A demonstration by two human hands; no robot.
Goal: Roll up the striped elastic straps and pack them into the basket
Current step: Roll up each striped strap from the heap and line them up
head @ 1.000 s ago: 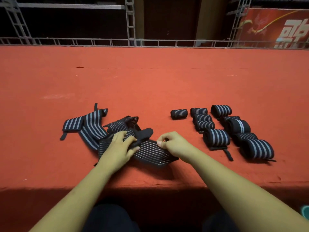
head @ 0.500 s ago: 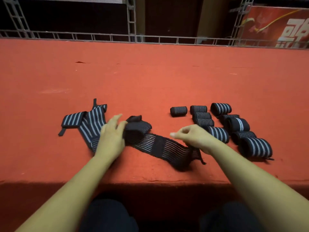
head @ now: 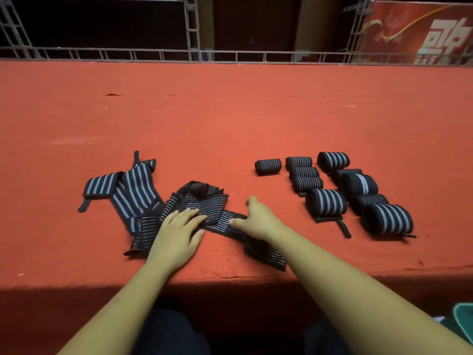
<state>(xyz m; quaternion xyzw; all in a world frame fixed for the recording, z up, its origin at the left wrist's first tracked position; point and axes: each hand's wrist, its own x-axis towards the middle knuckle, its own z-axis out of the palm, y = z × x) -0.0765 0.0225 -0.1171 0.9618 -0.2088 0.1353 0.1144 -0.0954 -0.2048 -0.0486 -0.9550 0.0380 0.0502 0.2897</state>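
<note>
Leftward along the band the right grip (head: 258,219) has slid in the last half second, off the free end and close to the left grip (head: 179,231), which has come down onto the bunched part. Under both lies the black elastic strap with thin pale stripes (head: 220,213), a flat, ribbed, stretchy band. Its long axis runs from the far-left heap to a limp tail at the desk's near edge, under the right forearm. The left grip is spread, fingers straight, pressing the folded end flat. The right grip lays its forefinger along the band with the thumb lifted, pinching nothing I can see. Rolling probably starts at that folded end, so the left grip is nearer. Further left sprawl loose broad-striped black straps (head: 133,185). Well to the right, rolled striped strap cylinders (head: 326,202) cluster on the red felt desk (head: 230,124). No basket can be made out.
</note>
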